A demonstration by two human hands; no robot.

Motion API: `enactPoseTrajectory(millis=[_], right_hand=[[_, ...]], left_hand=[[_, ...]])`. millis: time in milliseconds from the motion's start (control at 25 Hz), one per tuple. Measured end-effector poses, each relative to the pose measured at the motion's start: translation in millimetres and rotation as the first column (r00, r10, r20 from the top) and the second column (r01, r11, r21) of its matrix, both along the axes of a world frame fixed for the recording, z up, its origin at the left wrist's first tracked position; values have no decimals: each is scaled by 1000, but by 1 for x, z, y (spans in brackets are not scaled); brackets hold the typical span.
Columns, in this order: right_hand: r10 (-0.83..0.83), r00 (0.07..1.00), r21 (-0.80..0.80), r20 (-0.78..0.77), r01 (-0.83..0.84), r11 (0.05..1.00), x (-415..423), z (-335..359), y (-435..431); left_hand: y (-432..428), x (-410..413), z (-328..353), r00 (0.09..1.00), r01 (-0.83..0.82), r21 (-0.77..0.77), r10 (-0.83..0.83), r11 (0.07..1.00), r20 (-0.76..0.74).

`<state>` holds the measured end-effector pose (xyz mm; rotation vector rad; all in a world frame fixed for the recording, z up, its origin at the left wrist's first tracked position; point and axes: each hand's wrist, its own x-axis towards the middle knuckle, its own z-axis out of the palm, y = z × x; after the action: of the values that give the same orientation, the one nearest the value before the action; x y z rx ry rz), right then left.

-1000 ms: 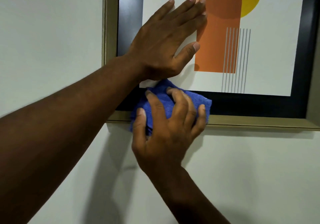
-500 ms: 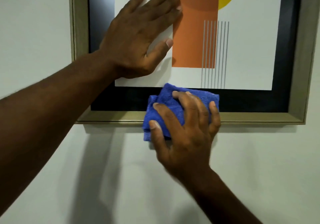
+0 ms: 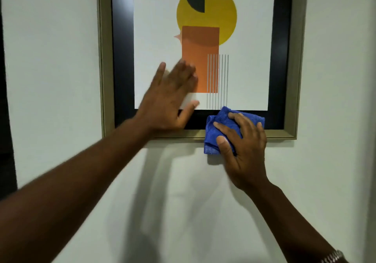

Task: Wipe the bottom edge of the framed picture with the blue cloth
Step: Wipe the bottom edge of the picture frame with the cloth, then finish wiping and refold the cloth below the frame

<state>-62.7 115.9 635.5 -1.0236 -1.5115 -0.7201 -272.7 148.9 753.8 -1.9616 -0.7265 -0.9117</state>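
Observation:
The framed picture (image 3: 293, 59) hangs on a pale wall, with a gold-toned outer frame, a black inner border and an abstract print of a yellow circle and orange rectangle. My right hand (image 3: 243, 146) presses a folded blue cloth (image 3: 213, 134) against the bottom edge of the frame (image 3: 179, 134), right of its middle. The cloth overlaps the black border, the gold rail and a bit of wall below. My left hand (image 3: 171, 101) lies flat, fingers spread, on the lower left of the print; it is motion-blurred.
Pale wall (image 3: 183, 201) surrounds the frame, with shadows of both arms below it. A dark vertical strip (image 3: 6, 120) runs down the far left edge of the view. A metal watch band (image 3: 333, 256) shows on my right wrist.
The right hand has slid the blue cloth rightward along the bottom rail, from near the left corner to right of the middle. The view has pulled back, and the left hand sits lower on the print.

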Motion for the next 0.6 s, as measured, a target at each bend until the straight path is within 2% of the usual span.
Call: enactPoseTrajectory(millis=[40,120,200,280,360,440,600], right_hand=[[89,995,-18,-33,-90,996,3,2,-5],[218,971,-1,-100,-219,976,9,5,-13],[181,972,56,-152,-174,983,9,6,-19],[87,957,104,-278,-60,993,5,2,-26],[99,856,115,-508,-46,992,1,-1,-34],[179,694,131,-698,-122,984,-1,1,-40],[353,455,225,-817,-312,923,16,-3,-54]], left_hand=[[-8,11,-25,1000,2,-2,-2,1000,-4],[-25,36,-67,997,9,-64,-4,998,79],[-38,58,-87,974,40,-186,4,982,228],[-49,78,-91,937,62,-254,32,965,349],[-57,97,-93,884,135,-286,15,949,466],[-65,110,-94,795,286,-293,-55,913,604],[-82,130,-101,650,496,-181,-225,850,726]])
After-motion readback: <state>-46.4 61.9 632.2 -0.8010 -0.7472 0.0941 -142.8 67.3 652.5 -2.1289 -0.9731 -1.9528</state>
